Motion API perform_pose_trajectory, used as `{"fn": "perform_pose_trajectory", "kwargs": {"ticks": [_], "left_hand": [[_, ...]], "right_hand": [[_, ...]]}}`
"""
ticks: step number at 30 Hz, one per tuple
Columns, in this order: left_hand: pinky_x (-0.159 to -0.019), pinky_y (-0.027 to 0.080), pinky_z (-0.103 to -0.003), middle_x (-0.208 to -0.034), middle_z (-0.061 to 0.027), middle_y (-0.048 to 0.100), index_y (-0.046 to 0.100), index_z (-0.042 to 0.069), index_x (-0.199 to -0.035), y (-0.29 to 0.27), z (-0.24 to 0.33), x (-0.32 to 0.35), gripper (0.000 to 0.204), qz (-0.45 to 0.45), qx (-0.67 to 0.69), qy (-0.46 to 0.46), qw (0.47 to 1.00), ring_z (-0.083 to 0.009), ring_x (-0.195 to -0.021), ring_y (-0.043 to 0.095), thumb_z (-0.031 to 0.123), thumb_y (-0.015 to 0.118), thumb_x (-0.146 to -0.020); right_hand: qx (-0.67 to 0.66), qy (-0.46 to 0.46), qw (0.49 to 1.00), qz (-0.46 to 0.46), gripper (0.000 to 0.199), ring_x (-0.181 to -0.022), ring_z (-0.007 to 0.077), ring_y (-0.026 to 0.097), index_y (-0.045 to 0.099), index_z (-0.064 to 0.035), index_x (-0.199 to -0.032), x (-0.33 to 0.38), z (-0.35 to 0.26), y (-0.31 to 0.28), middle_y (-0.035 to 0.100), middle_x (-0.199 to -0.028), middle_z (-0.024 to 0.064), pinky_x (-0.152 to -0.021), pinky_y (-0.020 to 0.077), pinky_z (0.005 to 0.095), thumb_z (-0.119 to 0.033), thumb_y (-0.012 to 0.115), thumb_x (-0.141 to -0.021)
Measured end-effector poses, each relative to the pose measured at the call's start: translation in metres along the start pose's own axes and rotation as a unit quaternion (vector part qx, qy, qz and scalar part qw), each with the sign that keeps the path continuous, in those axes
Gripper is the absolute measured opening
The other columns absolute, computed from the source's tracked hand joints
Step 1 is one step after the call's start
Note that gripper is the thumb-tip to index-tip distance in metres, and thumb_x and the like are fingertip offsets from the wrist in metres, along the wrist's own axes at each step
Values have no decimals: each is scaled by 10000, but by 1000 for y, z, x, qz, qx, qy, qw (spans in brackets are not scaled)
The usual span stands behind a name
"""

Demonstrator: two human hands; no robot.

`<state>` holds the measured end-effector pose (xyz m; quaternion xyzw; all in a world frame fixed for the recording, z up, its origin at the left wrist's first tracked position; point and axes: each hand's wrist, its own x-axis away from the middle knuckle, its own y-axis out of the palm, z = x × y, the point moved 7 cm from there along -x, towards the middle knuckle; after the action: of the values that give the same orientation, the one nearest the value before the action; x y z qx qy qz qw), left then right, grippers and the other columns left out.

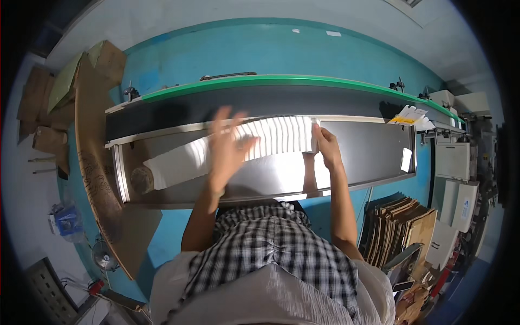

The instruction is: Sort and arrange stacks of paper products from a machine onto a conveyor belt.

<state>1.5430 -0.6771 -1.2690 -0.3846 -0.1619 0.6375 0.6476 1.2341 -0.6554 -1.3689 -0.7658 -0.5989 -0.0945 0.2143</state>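
Note:
A long row of thin white pieces (281,135), packed side by side like flat cartons, lies aslant on the metal work surface (368,157). Their exact kind is not clear. At the row's right end, my right hand (327,145) grips the last piece, its thumb and fingers closed on the edge. My left hand (227,151) is smeared by motion over the middle of the row, fingers spread, holding nothing; it hides part of the white pieces. A round brownish object (142,180) sits by the row's left end.
Behind the surface runs a dark conveyor belt (325,100) with a green edge rail (292,81). A flat white-and-yellow carton (409,116) lies at its right. Cardboard sheets (97,162) lean at left; a cardboard stack (398,225) stands at lower right. A fan (104,254) is at lower left.

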Motion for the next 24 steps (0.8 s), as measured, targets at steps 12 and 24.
{"fn": "perform_pose_trajectory", "kwargs": {"ticks": [12,24], "left_hand": [[-900,480,-439,-1096,-201,646,614,52,-1198,169,44,-76,680,-436,115,51,891,-379,-1084,604,542,775,-755],[-931,487,-427,-1177,-216,641,585,51,-1258,139,41,-69,746,-411,143,109,894,-399,-1103,610,446,860,-689]], "right_hand": [[-174,61,982,33,383,-797,127,630,627,19,-1097,-31,-1,-25,678,-937,74,-690,515,283,-345,639,-981],[25,8,998,-65,399,-824,164,633,630,74,-1169,-5,10,-1,692,-935,132,-734,507,296,-252,672,-944]]}}
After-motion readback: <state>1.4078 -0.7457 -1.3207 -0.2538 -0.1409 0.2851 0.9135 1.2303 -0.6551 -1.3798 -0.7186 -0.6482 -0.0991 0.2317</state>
